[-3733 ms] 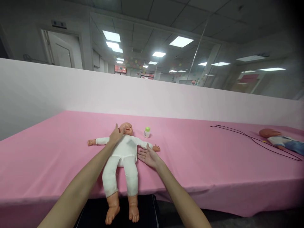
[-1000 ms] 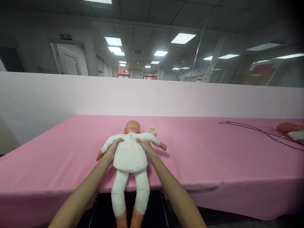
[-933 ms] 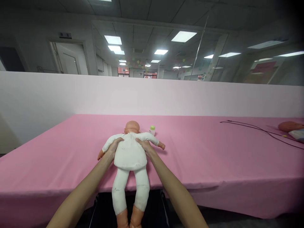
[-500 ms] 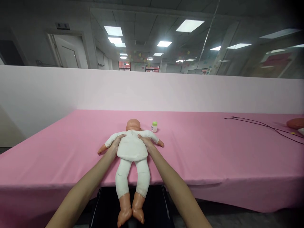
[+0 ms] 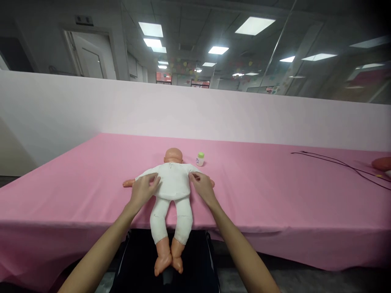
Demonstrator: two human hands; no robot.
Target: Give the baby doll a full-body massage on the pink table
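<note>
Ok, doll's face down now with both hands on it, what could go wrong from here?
The doll lies with its legs hanging past the table edge, so it may slide off if the left hand and right hand let go. The small bottle stands close by its head; a sweep of the doll's arm could tip it.

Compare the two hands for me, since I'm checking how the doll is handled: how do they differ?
The left hand lies on the doll at its left side, fingers spread toward the shoulder. The right hand rests at the doll's right shoulder and sleeve, fingertips curled on the cloth. Both lie on the white suit, neither closed around it, with the doll face down on the pink table.
</note>
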